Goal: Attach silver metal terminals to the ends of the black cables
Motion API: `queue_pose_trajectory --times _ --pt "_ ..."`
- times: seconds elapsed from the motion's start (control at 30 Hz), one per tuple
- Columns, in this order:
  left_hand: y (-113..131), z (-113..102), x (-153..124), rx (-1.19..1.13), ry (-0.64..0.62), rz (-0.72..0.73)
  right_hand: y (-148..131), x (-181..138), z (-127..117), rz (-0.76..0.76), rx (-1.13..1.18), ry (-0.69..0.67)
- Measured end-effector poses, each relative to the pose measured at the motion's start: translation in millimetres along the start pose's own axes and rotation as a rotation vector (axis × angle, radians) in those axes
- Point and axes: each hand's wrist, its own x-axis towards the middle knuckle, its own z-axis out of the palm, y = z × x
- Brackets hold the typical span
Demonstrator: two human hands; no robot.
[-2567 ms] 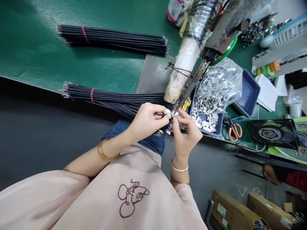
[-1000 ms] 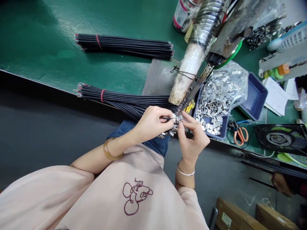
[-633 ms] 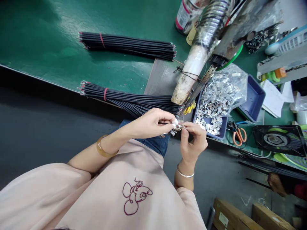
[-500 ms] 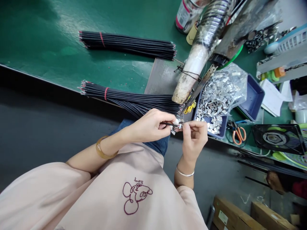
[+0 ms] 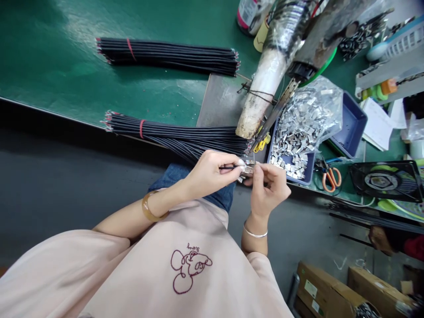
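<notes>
Left hand (image 5: pixel 210 174) bent at the wrist, thumb and forefinger pinching a thin black round cable (image 5: pixel 227 167); white covering on the fingertips. Right hand (image 5: pixel 270 187) opposite, thumb and forefinger pressed together at the edge of a small silver metal connector piece (image 5: pixel 249 168), which lies between the two hands at the cable's end; exact contact too small to make out. Both hands just in front of the bench edge, below a white tapered tube (image 5: pixel 256 97) with a browned tip, dark wire tied round it. Long narrow metal bar (image 5: pixel 274 115) slants down beside the tube. Left of the hands, along the edge of the green tabletop (image 5: pixel 39 57), a bundle of black cables (image 5: pixel 175 131) with a red band; a second banded black bundle (image 5: pixel 168 55) farther back. Right: blue plastic tray (image 5: pixel 310 170) of loose silver pieces, clear plastic bag (image 5: pixel 326 104) of similar pieces over its back; orange-handled pliers (image 5: pixel 327 179) beside the tray, then a black square fan (image 5: pixel 386 181).
</notes>
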Motion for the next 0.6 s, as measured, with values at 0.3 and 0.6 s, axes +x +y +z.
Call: queue_pose_trajectory --times 0.3,0.6 --pt "2.8 1.7 5.1 -0.123 0.031 -0.146 -7.0 5.5 -3.7 -0.022 0.129 0.331" --pt "6.0 8.2 7.1 -0.066 0.081 -0.16 -0.3 0.1 3.6 -0.046 0.172 0.24"
